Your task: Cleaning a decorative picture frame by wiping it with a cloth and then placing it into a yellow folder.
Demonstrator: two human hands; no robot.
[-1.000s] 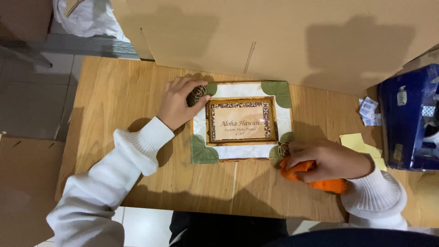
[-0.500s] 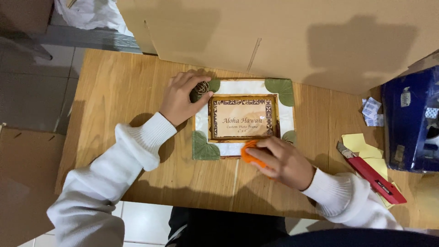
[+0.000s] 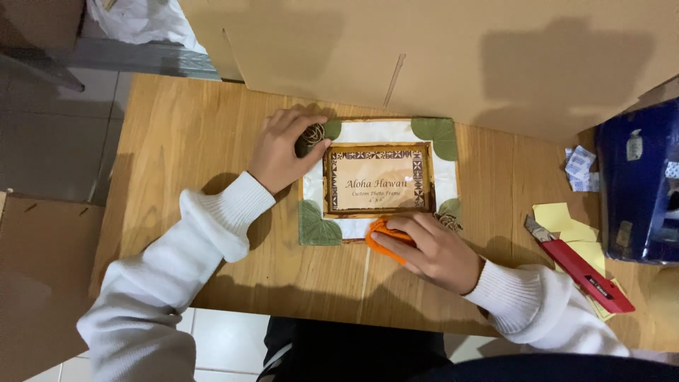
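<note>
Picture frame [image 3: 378,180], white with green leaf corners, is laid flat near the middle of the wooden table [image 3: 177,141], closer to the far edge. Its upper left corner is pinned by the left hand [image 3: 283,150], fingers curled over the corner ornament but gripping nothing. An orange cloth [image 3: 382,235] is pressed onto the frame's near edge by the right hand [image 3: 435,251], fingers bent around the cloth and holding it against the frame.

Surroundings: a large cardboard sheet [image 3: 460,56] is stood along the far edge of the table, just behind the frame, so room beyond the frame is blocked. A red utility knife [image 3: 580,267] is laid on yellow paper notes [image 3: 569,226] toward the right edge, near the right wrist but apart from it. A dark blue box [image 3: 636,184] is seen at the right edge, with small white packets [image 3: 581,168] just beside it.

Open room: bare tabletop is seen to the left of the frame out to the left edge, and a narrower strip between the frame and the near edge, partly taken by both forearms. Tiled floor [image 3: 49,141] is seen past the left edge.
</note>
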